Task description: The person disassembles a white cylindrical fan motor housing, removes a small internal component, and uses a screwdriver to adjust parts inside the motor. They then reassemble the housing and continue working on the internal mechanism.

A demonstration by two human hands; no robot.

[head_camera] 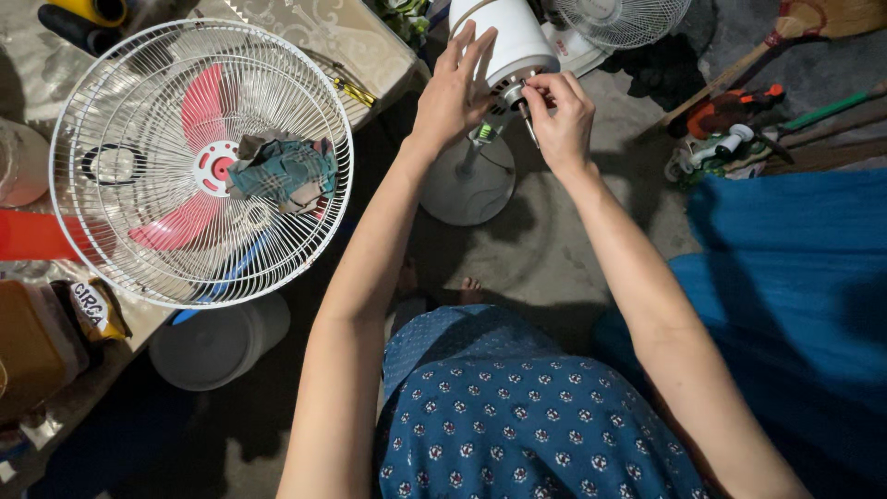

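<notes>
While left hand [453,92] steadies white fan motor housing [506,42] with fingers extended, right hand [562,115] pinches screwdriver [527,120] at motor shaft, detached fan guard [201,162] on table [360,42].

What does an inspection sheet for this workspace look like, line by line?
Surface: grey concrete floor under the fan stand; cloth-covered table to the left.
Job's things: white plastic fan motor housing on its round-based stand; slim metal-shafted screwdriver at the motor's front.
Clutter: white wire fan guard with red blades lying on the table, crumpled teal rag on top; white bucket below.
Hands: left hand steadies the housing; right hand grips the screwdriver.
Cables: nothing seen.
Surroundings: second white fan guard, broom, orange-handled tools, blue cloth on the right.
</notes>
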